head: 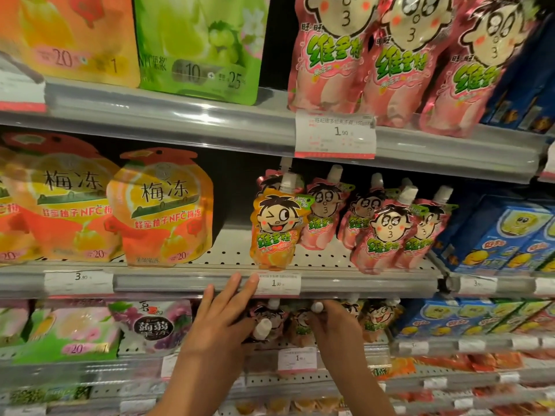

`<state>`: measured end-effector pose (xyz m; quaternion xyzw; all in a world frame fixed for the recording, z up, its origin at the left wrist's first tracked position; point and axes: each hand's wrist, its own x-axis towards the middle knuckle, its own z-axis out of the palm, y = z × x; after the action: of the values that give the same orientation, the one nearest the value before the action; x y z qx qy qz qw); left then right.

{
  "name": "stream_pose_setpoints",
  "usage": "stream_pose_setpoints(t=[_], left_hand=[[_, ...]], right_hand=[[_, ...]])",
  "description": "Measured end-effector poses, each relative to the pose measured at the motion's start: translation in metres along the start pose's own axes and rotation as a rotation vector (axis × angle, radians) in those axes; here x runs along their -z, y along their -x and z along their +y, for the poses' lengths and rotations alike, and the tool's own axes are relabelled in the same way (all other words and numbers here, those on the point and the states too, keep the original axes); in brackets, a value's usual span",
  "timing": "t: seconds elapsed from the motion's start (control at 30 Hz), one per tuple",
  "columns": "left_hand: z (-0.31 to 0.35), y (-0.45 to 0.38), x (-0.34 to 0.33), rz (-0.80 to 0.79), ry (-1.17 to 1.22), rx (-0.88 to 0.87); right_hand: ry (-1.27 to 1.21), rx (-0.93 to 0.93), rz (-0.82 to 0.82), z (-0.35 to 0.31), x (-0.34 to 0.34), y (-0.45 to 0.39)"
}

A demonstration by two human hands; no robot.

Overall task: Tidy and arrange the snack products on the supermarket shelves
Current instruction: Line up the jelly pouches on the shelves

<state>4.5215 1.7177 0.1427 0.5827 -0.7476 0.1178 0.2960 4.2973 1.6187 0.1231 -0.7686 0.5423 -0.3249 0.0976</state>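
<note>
Both of my hands work on the jelly pouches of the lower shelf. My left hand (223, 313) has straight fingers reaching up over the price rail (186, 283), and its palm lies against a dark pouch with a white cap (262, 328). My right hand (338, 324) curls its fingers round the top of a neighbouring pouch below its white cap (316, 306). More pouches of this kind (380, 318) stand to the right. One shelf up, an orange pouch (274, 232) stands in front of several pink pouches (384, 232).
Orange jelly bags (163, 208) fill the middle shelf's left, with a bare stretch of perforated shelf (231, 250) beside them. Blue boxes (504, 235) sit at the right. A purple konjac bag (156, 324) is left of my left hand. Large pink pouches (372, 61) line the top shelf.
</note>
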Motion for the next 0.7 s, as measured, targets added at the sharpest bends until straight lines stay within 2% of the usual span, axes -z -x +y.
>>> stream_pose_setpoints(t=[0.37, 0.7], left_hand=[[0.007, -0.002, 0.015, -0.072, -0.077, 0.036], [0.018, -0.010, 0.019, -0.079, -0.148, 0.097]], right_hand=[[0.027, -0.001, -0.175, 0.002, 0.017, 0.009], [-0.091, 0.011, -0.216, 0.013, 0.038, 0.023]])
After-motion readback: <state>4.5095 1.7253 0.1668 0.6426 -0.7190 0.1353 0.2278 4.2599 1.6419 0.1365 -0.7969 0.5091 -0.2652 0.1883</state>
